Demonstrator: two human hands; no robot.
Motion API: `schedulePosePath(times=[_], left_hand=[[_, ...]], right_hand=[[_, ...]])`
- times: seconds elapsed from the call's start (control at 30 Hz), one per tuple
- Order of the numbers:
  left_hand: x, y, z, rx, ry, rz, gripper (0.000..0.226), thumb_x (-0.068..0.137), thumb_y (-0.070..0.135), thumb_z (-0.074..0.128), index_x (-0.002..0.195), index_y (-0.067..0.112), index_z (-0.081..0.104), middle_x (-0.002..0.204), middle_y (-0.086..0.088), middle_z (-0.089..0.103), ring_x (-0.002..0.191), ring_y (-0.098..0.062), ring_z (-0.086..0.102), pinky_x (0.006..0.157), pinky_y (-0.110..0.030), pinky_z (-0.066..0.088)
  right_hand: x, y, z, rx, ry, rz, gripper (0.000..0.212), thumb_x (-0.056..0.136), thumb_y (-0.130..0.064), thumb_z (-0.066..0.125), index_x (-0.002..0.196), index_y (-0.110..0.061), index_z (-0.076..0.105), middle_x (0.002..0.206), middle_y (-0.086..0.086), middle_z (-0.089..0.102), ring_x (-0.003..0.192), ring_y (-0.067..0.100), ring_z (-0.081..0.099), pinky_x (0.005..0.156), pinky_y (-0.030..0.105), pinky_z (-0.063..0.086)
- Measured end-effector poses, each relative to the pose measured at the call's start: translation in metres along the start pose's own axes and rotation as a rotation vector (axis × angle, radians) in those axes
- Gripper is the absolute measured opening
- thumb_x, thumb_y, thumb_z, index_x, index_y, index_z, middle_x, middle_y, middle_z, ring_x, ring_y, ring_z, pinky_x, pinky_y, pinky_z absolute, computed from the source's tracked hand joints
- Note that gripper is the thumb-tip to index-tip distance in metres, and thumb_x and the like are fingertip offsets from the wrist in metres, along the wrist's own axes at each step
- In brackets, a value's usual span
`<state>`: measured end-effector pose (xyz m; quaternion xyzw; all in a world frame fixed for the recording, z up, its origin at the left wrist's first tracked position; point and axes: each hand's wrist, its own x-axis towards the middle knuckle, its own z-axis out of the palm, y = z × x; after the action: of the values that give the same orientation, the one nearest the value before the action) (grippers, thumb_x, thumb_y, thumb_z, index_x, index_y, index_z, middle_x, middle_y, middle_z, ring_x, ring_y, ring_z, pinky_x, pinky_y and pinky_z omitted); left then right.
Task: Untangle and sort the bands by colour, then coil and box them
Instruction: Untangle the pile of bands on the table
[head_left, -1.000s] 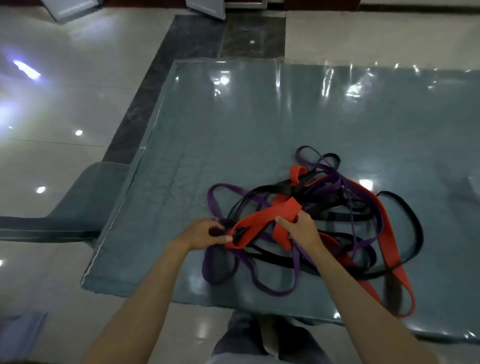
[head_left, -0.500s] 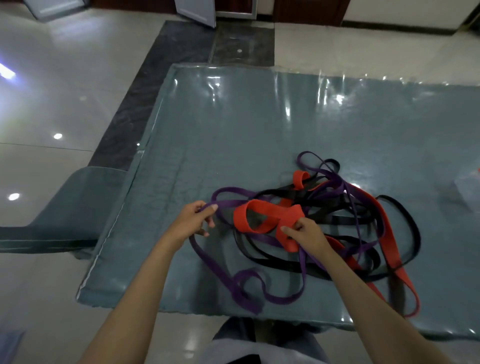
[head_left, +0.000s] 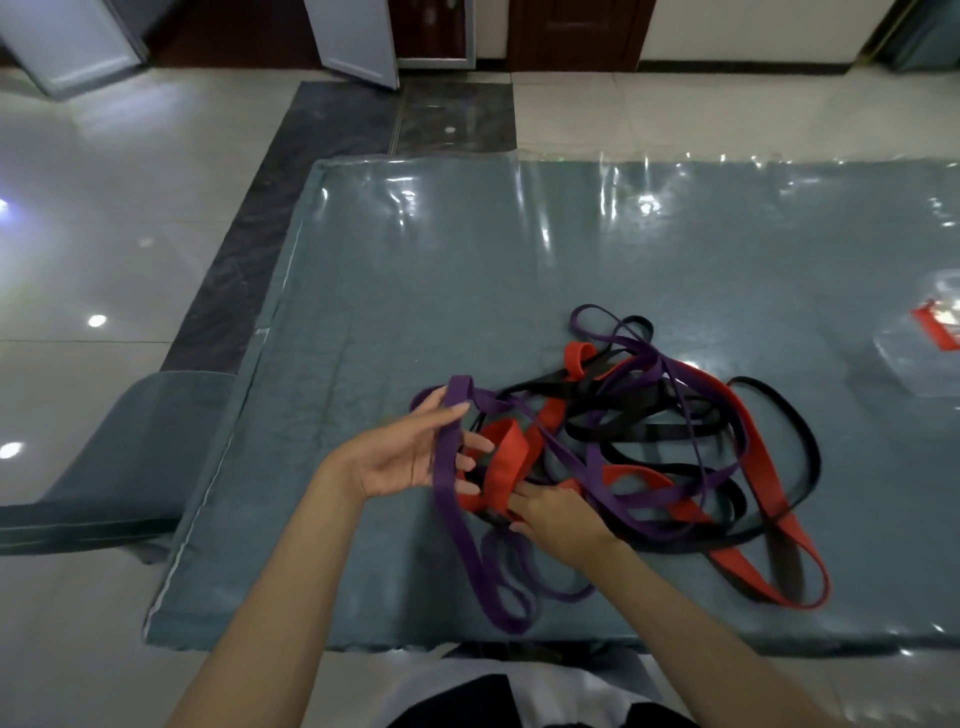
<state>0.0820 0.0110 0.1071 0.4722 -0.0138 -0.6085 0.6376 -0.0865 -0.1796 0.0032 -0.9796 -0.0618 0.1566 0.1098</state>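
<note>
Head view, near to far. At the lower edge of the frame a dark garment and both forearms enter, reaching up and inward over the near edge of the tabletop (head_left: 363, 322), which is covered in teal cloth under a glossy clear sheet. The left hand (head_left: 410, 454) is raised, palm up, with its fingers spread and nearly straight; a purple band (head_left: 449, 467) is draped across these fingers, its long axis running from a fold above the fingertips down toward the lower centre of the frame, where it ends in a loop lying near the tabletop's front edge. The right hand (head_left: 553, 514) lies just right of and slightly below the left, back up, its fingers bent onto a folded red band (head_left: 506, 457); whether it pinches the band or merely presses it cannot be told. The two hands are close together at the left margin of the tangle (head_left: 649, 441), so the remaining mass of red, purple and black bands (head_left: 639, 410) extends away from them to the right and upward. The purple strand is nearest the left hand, and a judgement follows: freeing it probably calls for drawing it leftward, away from the pile, while the right hand anchors the red. Farther off, at the right edge of the frame, stands a clear plastic box (head_left: 919, 364) containing something red. Beyond the tabletop lie pale floor tiles.
</note>
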Motion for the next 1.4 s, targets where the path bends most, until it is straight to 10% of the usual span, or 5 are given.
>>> schedulePosePath(times=[0.2, 0.47, 0.87, 1.17, 1.4], left_hand=[[0.01, 0.011, 0.033, -0.292, -0.004, 0.111, 0.025, 0.094, 0.036, 0.064, 0.109, 0.016, 0.067, 0.126, -0.023, 0.073, 0.077, -0.022, 0.079, 0.059, -0.026, 0.064], [0.024, 0.026, 0.057, -0.618, 0.053, 0.202, 0.018, 0.098, 0.025, 0.063, 0.1, 0.008, 0.06, 0.118, -0.022, 0.074, 0.068, -0.023, 0.077, 0.056, -0.023, 0.063], [0.016, 0.05, 0.067, -0.757, 0.067, 0.222, 0.03, 0.105, 0.022, 0.058, 0.126, 0.009, 0.042, 0.086, -0.02, 0.073, 0.054, -0.018, 0.072, 0.05, -0.018, 0.058], [0.005, 0.062, 0.049, -0.088, 0.168, 0.114, 0.031, 0.101, 0.034, 0.061, 0.112, 0.004, 0.063, 0.066, -0.007, 0.063, 0.072, -0.027, 0.076, 0.078, -0.06, 0.063], [0.024, 0.037, 0.075, 0.277, 0.015, 0.166, 0.04, 0.092, 0.031, 0.073, 0.126, 0.014, 0.058, 0.116, -0.012, 0.078, 0.107, -0.024, 0.076, 0.093, -0.039, 0.062]], right_hand=[[-0.018, 0.008, 0.02, 0.487, 0.083, 0.173, 0.027, 0.102, -0.02, 0.064, 0.122, -0.003, 0.069, 0.122, 0.017, 0.068, 0.115, 0.037, 0.065, 0.094, 0.039, 0.047], [-0.044, 0.008, 0.068, 0.14, -0.163, 0.081, 0.099, 0.08, -0.06, 0.074, 0.163, -0.033, 0.029, 0.166, -0.001, 0.03, 0.149, 0.024, 0.032, 0.121, 0.046, 0.03], [-0.064, 0.017, 0.048, 0.459, -0.18, 0.166, 0.009, 0.082, -0.012, 0.064, 0.088, -0.018, 0.061, 0.076, -0.005, 0.063, 0.072, 0.017, 0.059, 0.068, 0.034, 0.046], [-0.1, 0.071, -0.079, 1.066, -0.009, 0.205, 0.026, 0.092, -0.037, 0.082, 0.083, -0.014, 0.075, 0.064, 0.006, 0.063, 0.057, 0.016, 0.055, 0.059, 0.022, 0.044], [-0.072, 0.074, -0.127, 1.42, 0.348, 0.092, 0.027, 0.102, -0.026, 0.065, 0.123, -0.012, 0.074, 0.124, 0.016, 0.074, 0.121, 0.035, 0.068, 0.106, 0.042, 0.055]])
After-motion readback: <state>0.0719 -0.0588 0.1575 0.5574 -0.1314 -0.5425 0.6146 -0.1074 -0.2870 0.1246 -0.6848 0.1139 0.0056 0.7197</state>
